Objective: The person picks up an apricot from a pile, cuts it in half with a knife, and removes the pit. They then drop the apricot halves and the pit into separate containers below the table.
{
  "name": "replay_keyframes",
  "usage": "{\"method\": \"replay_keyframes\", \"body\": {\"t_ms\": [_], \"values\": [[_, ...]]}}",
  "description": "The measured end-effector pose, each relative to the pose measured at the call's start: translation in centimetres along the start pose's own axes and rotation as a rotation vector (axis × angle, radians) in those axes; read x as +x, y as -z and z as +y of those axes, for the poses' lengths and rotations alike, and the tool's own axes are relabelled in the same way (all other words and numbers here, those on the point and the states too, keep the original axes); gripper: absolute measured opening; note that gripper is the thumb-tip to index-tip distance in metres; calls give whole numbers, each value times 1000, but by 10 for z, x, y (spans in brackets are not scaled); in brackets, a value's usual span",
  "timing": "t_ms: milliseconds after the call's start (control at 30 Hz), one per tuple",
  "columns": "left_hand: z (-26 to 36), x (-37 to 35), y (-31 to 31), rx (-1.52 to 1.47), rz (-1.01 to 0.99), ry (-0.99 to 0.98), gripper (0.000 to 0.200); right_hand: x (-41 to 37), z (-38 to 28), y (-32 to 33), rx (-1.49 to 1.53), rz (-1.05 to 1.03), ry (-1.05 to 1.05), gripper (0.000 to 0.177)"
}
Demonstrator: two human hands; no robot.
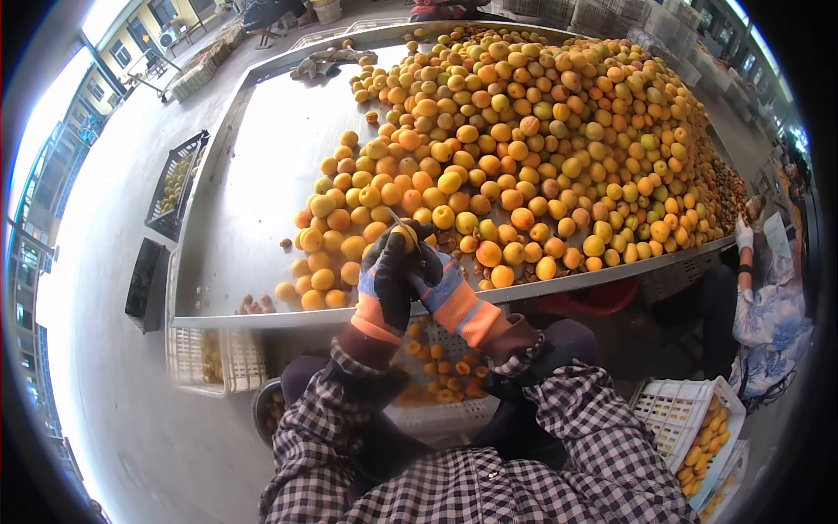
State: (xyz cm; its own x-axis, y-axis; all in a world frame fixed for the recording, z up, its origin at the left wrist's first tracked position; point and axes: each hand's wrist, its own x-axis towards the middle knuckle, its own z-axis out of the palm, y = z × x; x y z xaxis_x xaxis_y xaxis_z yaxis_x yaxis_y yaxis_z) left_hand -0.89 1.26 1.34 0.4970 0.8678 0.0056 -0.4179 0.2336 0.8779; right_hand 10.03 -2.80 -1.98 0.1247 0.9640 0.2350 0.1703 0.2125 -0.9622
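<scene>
Both my hands, in dark-palmed gloves with orange and blue cuffs, meet above the near edge of the metal table [253, 175]. My left hand [386, 269] is closed around a yellow-orange apricot [404, 234], mostly hidden by the fingers. Fingers of my right hand [428, 265] are closed close beside it, on what looks like a small knife [395, 217] with a thin blade across the fruit. Its handle is hidden in the glove. Whole apricots [524, 148] are heaped beyond my hands. Between my knees, a crate [436, 419] contains apricot halves.
A white crate [188, 362] stands below the table's left corner, near a dark bowl [264, 410]. Black crates [166, 218] sit on the floor at left. Another person's gloved hand [744, 236] is at the table's right end. A white crate of apricots [672, 415] stands lower right.
</scene>
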Motion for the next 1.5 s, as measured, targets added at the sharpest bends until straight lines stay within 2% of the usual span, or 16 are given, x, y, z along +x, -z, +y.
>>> {"method": "replay_keyframes", "body": {"t_ms": [100,167,233,367,433,567,633,700,767,900,1000,1067,1133,1233,1300,1500], "values": [[1,6,5,-82,-7,62,38,2,3,7,-54,18,39,28],[7,11,14,367,-59,-87,42,1,-2,15,-33,1,0,30],[1,16,26,450,-48,-102,42,2,-15,21,-135,-88,-70,29],[5,6,3,324,-86,-66,45,-1,-5,9,-164,-44,80,32],[-4,4,-8,6,34,68,52,-3,-3,4,-55,52,30,28],[-9,9,-2,89,44,134,54,-2,6,8,-46,35,-73,29],[-7,8,-3,93,29,113,53,2,12,12,-312,-8,-61,31],[-8,11,-2,102,14,84,52,2,5,6,-255,27,-44,33],[-18,12,1,-92,131,158,49,3,3,0,-198,66,-30,35],[-15,13,2,-214,114,172,48,6,3,1,-214,67,-74,43],[-6,13,9,46,31,155,47,8,0,15,-278,2,-140,51],[-1,13,15,550,78,-45,43,7,-3,21,-366,-43,-193,54],[1,16,18,568,18,-126,42,5,-9,26,-498,18,-79,57],[2,17,20,595,-56,-211,41,6,9,29,-462,54,63,59],[11,12,11,463,-7,13,43,5,-4,32,-449,36,52,58],[-10,21,14,456,160,-228,31,7,-14,27,-441,-68,-11,51]]}}
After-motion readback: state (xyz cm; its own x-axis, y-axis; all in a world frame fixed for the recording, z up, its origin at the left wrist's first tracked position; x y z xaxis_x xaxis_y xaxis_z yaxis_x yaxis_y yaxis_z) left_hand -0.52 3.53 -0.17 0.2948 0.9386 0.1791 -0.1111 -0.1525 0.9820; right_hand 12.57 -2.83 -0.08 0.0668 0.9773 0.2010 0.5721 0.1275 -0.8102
